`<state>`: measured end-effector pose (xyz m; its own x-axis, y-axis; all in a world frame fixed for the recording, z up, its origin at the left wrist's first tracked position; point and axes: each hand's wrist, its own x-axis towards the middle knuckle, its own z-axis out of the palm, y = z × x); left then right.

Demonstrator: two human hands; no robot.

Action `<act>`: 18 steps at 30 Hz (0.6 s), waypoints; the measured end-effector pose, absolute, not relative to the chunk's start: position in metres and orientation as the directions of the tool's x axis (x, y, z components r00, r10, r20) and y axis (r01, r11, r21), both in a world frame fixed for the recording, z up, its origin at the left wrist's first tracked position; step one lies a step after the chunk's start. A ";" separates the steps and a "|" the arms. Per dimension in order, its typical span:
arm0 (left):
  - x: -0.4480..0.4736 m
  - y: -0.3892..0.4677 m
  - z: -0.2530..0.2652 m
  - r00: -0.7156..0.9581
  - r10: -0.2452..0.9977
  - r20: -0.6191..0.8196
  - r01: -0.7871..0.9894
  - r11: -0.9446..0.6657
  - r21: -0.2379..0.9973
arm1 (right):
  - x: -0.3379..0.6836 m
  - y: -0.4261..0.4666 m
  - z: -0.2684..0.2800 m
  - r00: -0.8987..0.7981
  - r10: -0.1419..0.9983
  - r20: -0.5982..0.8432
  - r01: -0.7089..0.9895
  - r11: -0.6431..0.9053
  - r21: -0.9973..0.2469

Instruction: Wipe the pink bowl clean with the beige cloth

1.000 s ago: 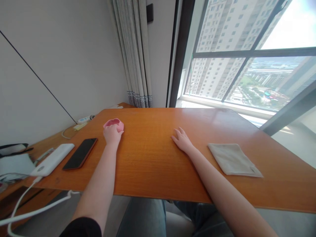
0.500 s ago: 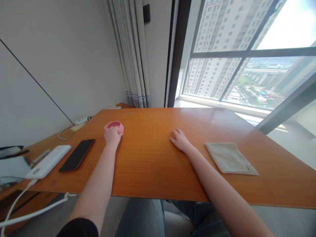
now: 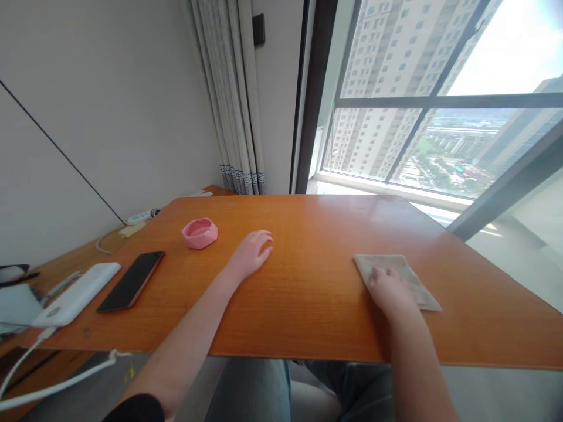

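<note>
Sunlit orange worktop (image 3: pixel 308 281): a folded grey cloth (image 3: pixel 398 278) near its front edge is pressed by the right hand (image 3: pixel 389 291), fingers flat, and could be dragged off, while the left hand (image 3: pixel 250 255) is rested open, empty.

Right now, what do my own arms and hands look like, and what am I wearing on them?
Both forearms are bare. The left arm shows the edge of a black sleeve near the elbow. The left hand and right hand wear no gloves; no rings or watch are visible.
</note>
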<state>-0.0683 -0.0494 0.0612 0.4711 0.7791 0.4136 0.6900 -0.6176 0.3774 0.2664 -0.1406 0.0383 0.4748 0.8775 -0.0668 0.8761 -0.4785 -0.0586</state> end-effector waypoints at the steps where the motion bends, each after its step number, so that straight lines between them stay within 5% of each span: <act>1: -0.051 -0.063 0.062 0.570 0.741 0.356 0.607 -0.671 0.426 | 0.245 -0.140 0.039 0.425 0.904 -0.050 0.903 -0.427 -0.054; 5: -0.012 -0.109 0.049 0.585 0.754 0.300 0.542 -0.638 0.547 | 0.160 -0.137 0.050 -0.001 1.000 0.022 0.958 0.008 -0.285; 9: -0.038 -0.123 0.026 0.473 0.869 0.147 0.753 -0.485 0.446 | 0.130 -0.137 0.058 -0.139 0.981 0.134 0.813 0.191 -0.550; 18: -0.211 -0.095 0.035 -0.007 1.000 -0.007 0.985 0.008 0.174 | 0.187 -0.099 0.052 -0.221 0.975 -0.002 0.911 0.206 -0.358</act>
